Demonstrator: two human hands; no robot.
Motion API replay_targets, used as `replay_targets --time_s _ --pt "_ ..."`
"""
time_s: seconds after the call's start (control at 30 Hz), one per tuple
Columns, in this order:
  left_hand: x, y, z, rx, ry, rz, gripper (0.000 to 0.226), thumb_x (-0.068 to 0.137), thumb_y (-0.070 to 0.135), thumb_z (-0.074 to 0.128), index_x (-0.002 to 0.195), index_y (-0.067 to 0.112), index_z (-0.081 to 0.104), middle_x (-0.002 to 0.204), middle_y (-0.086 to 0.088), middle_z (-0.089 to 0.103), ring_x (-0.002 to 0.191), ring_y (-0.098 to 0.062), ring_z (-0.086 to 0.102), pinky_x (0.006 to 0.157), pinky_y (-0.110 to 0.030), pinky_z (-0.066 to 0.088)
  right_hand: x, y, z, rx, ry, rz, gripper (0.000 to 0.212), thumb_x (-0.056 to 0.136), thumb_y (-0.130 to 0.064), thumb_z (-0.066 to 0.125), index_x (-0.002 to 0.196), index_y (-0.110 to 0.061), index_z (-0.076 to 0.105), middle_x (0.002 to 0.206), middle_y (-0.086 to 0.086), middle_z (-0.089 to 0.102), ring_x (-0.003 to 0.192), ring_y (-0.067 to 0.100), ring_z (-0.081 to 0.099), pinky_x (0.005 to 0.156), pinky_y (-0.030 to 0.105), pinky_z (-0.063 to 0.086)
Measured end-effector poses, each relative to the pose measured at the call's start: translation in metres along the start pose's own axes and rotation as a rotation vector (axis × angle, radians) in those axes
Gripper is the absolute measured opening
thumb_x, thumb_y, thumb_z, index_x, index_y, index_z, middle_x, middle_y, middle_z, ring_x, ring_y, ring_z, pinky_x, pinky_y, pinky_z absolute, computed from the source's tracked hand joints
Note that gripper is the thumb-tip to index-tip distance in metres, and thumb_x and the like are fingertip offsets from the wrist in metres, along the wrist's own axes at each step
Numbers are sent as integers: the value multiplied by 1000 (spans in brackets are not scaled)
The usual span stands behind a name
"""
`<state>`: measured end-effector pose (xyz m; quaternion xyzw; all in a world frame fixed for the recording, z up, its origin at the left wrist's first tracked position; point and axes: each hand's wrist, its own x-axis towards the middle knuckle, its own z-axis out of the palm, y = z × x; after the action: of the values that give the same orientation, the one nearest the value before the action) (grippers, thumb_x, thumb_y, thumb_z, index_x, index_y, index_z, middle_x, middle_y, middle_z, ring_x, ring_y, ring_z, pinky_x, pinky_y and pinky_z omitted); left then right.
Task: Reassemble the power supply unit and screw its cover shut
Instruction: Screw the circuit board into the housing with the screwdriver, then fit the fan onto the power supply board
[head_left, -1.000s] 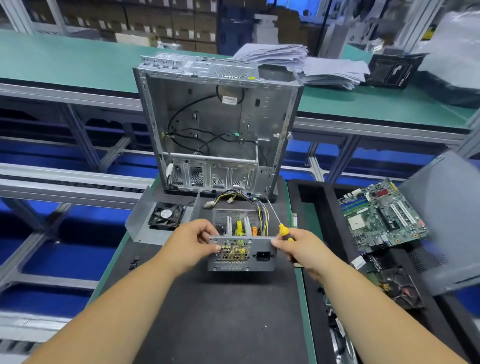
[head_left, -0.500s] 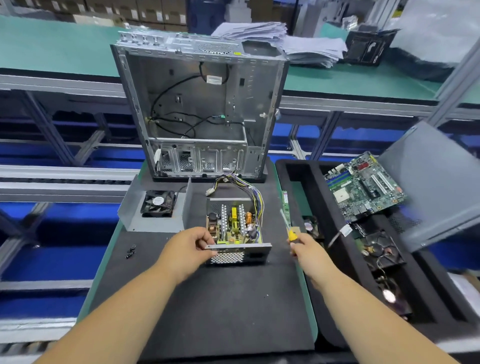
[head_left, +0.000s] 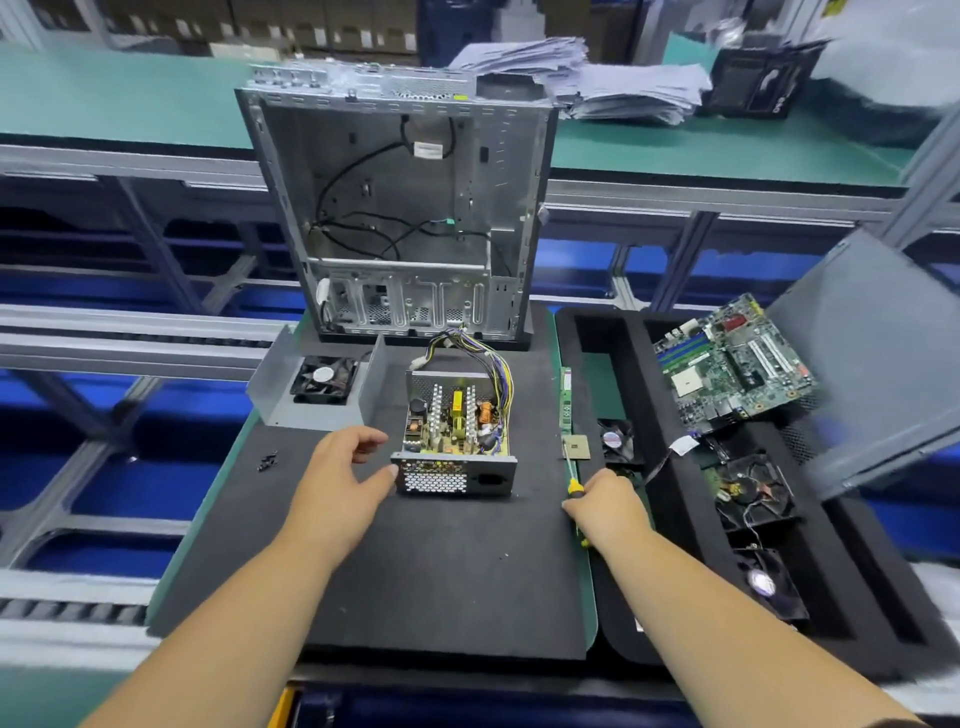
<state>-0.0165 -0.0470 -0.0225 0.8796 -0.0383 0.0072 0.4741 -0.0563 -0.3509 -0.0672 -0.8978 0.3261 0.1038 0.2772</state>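
Far left on your black foam mat (head_left: 441, 582) lies the bent grey sheet-metal cover (head_left: 317, 387), a black fan inside. Your left hand (head_left: 340, 480), fingers loosely spread, has its thumb tip at the open silver power supply unit (head_left: 454, 441), mid-mat, its board bare. Your right hand (head_left: 605, 506) curls around a yellow-handled screwdriver (head_left: 573, 480). The black foam tray (head_left: 618, 582) on the right holds a green motherboard (head_left: 735, 364). No writing is readable.
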Motion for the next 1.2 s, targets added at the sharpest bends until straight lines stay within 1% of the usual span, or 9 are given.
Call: replay_targets --time_s 0.1,0.3,0.47,0.6,0.7,0.83,0.93,1.03,1.2 --pt "-19 2 -1 -36 56 -22 31 85 18 71 104 39 58 109 18 54 101 6 53 84 -21 41 -3 -1 -5 -14 18 -36 33 80 -30 70 100 -8 56 105 11 57 86 31 63 72 38 55" --pt "-23 -4 -17 -41 122 -36 28 86 19 69 100 40 59 107 16 57 97 10 52 82 -19 42 -4 -40 -22 72 81 -244 13 82 -27 59 94 -26 56 109 2 57 84 21 54 69 31 39" --pt "4 -5 -37 -125 166 -57 27 86 11 69 103 31 62 107 6 62 96 -5 59 93 -29 48 -9 -109 -29 176 83 -430 10 83 -23 54 86 -31 58 104 -4 58 77 12 55 65 29 38" --pt "28 -8 -64 -140 194 -44 25 86 10 68 99 32 64 104 5 63 89 1 58 83 -13 45 -13 -161 -24 195 49 -507 14 84 -22 50 81 -31 59 94 -4 62 65 10 56 55 26 36" --pt "48 -15 -90 -161 201 -54 26 86 12 67 95 36 64 102 7 62 90 -4 58 84 -26 50 -10 -200 -16 175 28 -572 13 86 -23 52 84 -32 61 90 -8 62 71 14 58 62 29 44" --pt "77 -33 -120 -138 211 -58 24 86 10 67 96 32 63 101 4 63 90 -10 59 87 -30 50 -4 -251 3 132 18 -666 13 85 -17 55 82 -27 64 89 -6 64 76 15 59 65 28 44" --pt "96 -51 -136 -136 234 -77 22 86 15 68 97 33 63 101 8 63 87 -1 58 84 -27 50 4 -282 25 40 -71 -722 8 84 -22 60 85 -29 62 97 -4 64 90 19 60 81 34 49" --pt "111 -74 -146 -87 182 -105 26 87 25 69 108 37 60 112 17 59 98 12 53 82 -17 43 15 -307 47 -192 -154 -782 18 82 -38 65 100 -35 61 110 -5 58 107 21 53 95 40 42" --pt "134 -98 -144 -154 -96 -243 51 86 26 71 131 40 49 124 24 56 117 4 50 96 -30 47 30 -341 78 -550 -78 -872 47 74 -51 69 114 -31 58 111 -2 55 108 25 50 87 39 32"
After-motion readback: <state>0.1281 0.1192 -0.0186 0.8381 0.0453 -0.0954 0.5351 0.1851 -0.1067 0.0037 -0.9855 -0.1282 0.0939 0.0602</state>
